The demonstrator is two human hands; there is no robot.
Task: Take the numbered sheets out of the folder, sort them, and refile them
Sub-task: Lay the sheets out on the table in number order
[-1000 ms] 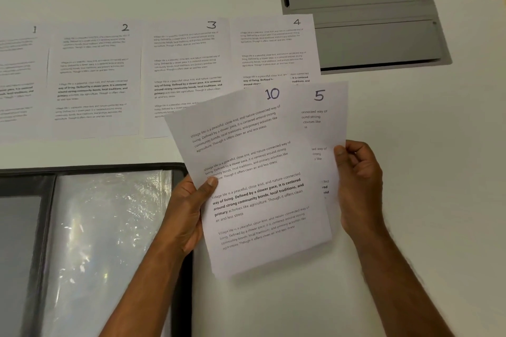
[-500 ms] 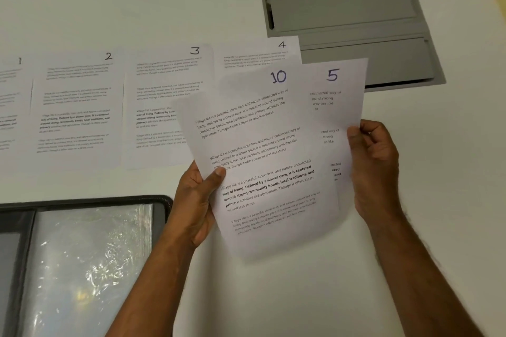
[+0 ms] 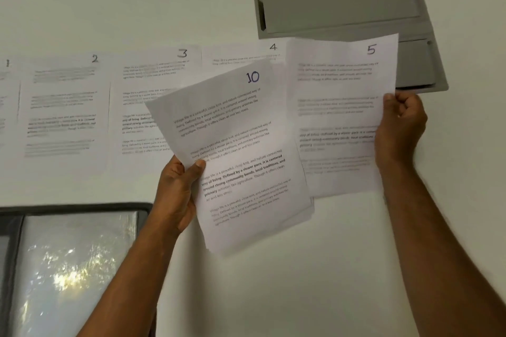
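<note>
White paper sheets 2 (image 3: 65, 107), 3 (image 3: 142, 101) and 4 (image 3: 246, 53) are laid in a row on the table (image 3: 356, 254), near the open folder (image 3: 74, 268). Sheet 5 (image 3: 339, 117) is pinched at its right edge by the right hand (image 3: 399, 128), so most of it hangs left of the grip. The remaining stack, topped by sheet 10 (image 3: 235, 150), is gripped by the left hand (image 3: 178, 194) at its left edge. Held so far off-centre, sheet 5 could droop and be set down overlapping sheet 4.

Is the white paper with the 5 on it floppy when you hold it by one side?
Probably floppy: the white printed sheet numbered 5 is thin and held only at its edge by the right hand. It likely weighs little and would slide easily on the smooth table.
</note>
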